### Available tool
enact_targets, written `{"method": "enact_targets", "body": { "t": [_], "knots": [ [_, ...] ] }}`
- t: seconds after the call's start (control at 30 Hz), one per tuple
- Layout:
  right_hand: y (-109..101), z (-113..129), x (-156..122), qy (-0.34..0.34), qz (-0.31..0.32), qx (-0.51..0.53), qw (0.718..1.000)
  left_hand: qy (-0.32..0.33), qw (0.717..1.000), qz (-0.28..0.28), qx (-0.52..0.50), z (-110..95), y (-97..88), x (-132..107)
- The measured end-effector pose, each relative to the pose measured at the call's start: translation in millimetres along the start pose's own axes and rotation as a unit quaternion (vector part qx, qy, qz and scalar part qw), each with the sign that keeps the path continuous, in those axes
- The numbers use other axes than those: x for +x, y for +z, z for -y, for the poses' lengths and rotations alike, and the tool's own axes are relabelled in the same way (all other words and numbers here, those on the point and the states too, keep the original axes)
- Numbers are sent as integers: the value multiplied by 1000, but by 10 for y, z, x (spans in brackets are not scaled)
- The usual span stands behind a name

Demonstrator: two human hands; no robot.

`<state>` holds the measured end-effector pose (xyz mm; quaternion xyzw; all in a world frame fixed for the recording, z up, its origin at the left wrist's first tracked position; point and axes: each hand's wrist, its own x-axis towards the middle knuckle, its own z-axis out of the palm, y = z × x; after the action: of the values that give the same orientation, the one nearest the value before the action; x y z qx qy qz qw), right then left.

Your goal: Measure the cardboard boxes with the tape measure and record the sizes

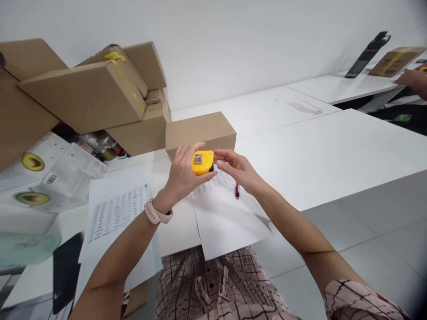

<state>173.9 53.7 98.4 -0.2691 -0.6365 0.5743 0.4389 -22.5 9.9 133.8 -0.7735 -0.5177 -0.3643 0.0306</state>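
A checked garment is seen nearest, below the left grip and the right grip. A sheet of paper is laid beneath the grips, with its near edge projecting past the tabletop. A red-and-black pen is placed on this sheet, just below the right grip. A printed sheet is positioned left of the left grip.

A yellow tape measure is held by the left grip, which is closed about the case, with the metal clip uppermost. The right grip is held at the right end of the case, thumb and fingers narrowly parted; whether anything is pinched there cannot be determined.

White boxes printed with avocados are stacked well left of the left grip. A closed carton is located just beyond the grips; larger cartons are piled to its left. Far right of the right grip, a dark bottle and a taped carton are stood near a co-worker's hand.
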Motion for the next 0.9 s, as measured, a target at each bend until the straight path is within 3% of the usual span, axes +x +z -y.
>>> {"method": "enact_targets", "body": {
  "t": [0.23,0.33,0.5,0.6,0.67,0.77,0.9],
  "knots": [
    [105,-10,55,10,21,21,1000,-48,998,1,-40,57,-59,-76],
    [124,-11,91,33,27,51,998,-98,991,14,-88,63,-71,-105],
    [96,-30,141,50,-4,77,996,-204,942,73,-256,117,-117,-139],
    [-68,3,229,39,-36,80,995,-231,920,76,-308,245,-207,-116],
    [-281,56,357,15,-77,77,994,-257,919,46,-296,418,-314,-69],
    [-687,131,661,-15,-159,68,985,-293,923,-60,-244,819,-506,53],
    [-1062,98,1140,35,-253,74,964,-340,900,-181,-203,1416,-682,263]
  ]
}}
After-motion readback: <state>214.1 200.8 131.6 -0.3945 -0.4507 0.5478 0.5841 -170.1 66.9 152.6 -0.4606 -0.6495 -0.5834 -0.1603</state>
